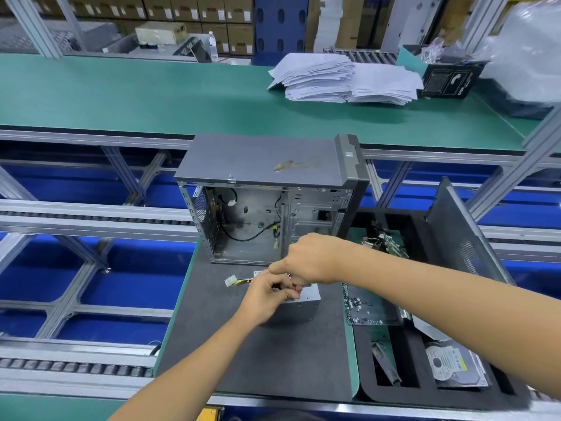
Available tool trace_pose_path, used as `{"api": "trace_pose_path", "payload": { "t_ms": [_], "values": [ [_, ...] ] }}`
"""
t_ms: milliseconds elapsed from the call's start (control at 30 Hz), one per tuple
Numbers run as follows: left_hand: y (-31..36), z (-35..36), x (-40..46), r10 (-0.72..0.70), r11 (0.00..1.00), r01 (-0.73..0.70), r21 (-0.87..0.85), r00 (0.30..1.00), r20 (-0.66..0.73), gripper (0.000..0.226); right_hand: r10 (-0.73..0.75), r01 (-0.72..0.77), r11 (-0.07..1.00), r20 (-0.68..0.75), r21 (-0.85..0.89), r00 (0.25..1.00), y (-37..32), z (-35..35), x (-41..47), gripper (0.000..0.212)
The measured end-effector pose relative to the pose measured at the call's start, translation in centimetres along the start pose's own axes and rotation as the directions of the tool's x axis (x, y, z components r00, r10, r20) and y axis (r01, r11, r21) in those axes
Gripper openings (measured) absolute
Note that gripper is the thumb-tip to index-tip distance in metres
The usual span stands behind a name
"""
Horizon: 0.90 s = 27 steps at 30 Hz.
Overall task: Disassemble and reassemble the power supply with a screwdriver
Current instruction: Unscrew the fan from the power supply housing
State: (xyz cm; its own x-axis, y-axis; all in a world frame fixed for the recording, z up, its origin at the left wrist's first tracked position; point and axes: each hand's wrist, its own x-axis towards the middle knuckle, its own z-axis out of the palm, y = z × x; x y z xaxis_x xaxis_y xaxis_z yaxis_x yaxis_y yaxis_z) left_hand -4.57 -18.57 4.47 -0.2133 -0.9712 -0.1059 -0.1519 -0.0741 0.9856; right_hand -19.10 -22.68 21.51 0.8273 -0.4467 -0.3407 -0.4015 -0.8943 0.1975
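The power supply [299,308] sits on the dark mat [249,360] just in front of the open computer case [267,202], and my two hands cover most of its top, so I see only its grey front face and right edge. My left hand [267,296] has its fingers curled over the unit's top, pinching something small that I cannot make out. My right hand [306,259] crosses above it with fingers bent downward; whether it holds a screwdriver is hidden under the knuckles, so I cannot tell its grip. One white connector [229,281] on yellow wires pokes out to the left of my left hand.

The case stands with its side off, a few loose cables inside. To the right, one black foam tray [394,387] holds a green board half hidden by my forearm, a clear dish [372,308] of small screws too tiny to count, and one hard drive [455,367]. One grey side panel [464,238] leans against the tray. Two stacks of papers [343,79] lie on the far green bench [151,92].
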Motion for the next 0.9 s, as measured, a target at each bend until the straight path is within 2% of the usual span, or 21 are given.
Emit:
{"api": "trace_pose_path", "payload": {
  "t_ms": [100,167,233,300,400,500,567,633,700,733,800,833,900],
  "values": [
    [0.1,-0.1,-0.1,0.052,0.997,-0.052,0.055,0.999,0.000,0.020,0.151,-0.154,0.984,0.035,0.091,0.988,-0.8,0.1,0.2,0.022],
    [0.2,0.0,-0.2,0.067,0.995,-0.067,0.070,0.998,0.002,0.020,0.140,-0.144,0.981,0.043,0.126,0.989,-0.8,0.0,0.1,0.022],
    [0.3,0.0,-0.3,0.049,0.999,-0.049,0.024,0.999,-0.016,0.023,0.034,-0.039,0.995,0.055,0.088,0.998,0.0,-0.6,-0.3,0.020],
    [0.3,0.0,-0.3,0.036,0.999,-0.037,-0.018,0.999,-0.017,0.034,-0.103,0.106,0.993,0.056,-0.056,0.993,1.0,-1.2,-0.6,0.031],
    [0.4,0.0,-0.3,0.034,0.999,-0.034,-0.002,0.999,-0.010,0.040,-0.327,0.331,0.902,0.062,-0.278,0.943,1.7,-1.4,-0.2,0.039],
    [0.5,-0.2,-0.5,0.060,0.998,-0.060,0.023,0.998,0.003,0.039,-0.413,0.408,0.857,0.052,-0.316,0.909,1.2,-1.0,0.0,0.031],
    [0.6,-0.3,-0.7,0.063,0.997,-0.063,0.040,0.998,0.005,0.044,-0.296,0.299,0.922,0.048,-0.247,0.954,0.2,-0.1,-0.1,0.025],
    [0.7,-0.3,-0.7,0.080,0.995,-0.080,0.068,0.997,0.007,0.042,0.017,-0.014,0.999,0.066,-0.042,0.998,-0.9,0.5,0.1,0.023],
    [0.8,-0.1,-0.5,0.111,0.988,-0.111,0.111,0.994,0.004,0.032,0.263,-0.284,0.948,0.152,0.144,0.953,-0.9,0.5,0.3,0.023],
    [0.8,-0.1,-0.4,0.128,0.980,-0.127,0.155,0.992,0.002,0.029,0.302,-0.334,0.922,0.179,0.195,0.937,-0.6,0.4,0.2,0.026],
    [0.8,0.0,-0.4,0.132,0.970,-0.130,0.207,0.991,0.005,0.028,0.258,-0.292,0.931,0.170,0.219,0.951,0.1,0.0,-0.1,0.034],
    [0.9,0.0,-0.4,0.122,0.970,-0.120,0.212,0.993,0.003,0.030,0.191,-0.216,0.958,0.145,0.187,0.971,0.5,-0.2,-0.2,0.037],
    [0.8,-0.2,-0.3,0.094,0.977,-0.091,0.195,0.996,-0.003,0.039,-0.023,0.025,1.000,0.102,-0.011,0.995,1.1,-1.0,-0.2,0.039]
  ]
}}
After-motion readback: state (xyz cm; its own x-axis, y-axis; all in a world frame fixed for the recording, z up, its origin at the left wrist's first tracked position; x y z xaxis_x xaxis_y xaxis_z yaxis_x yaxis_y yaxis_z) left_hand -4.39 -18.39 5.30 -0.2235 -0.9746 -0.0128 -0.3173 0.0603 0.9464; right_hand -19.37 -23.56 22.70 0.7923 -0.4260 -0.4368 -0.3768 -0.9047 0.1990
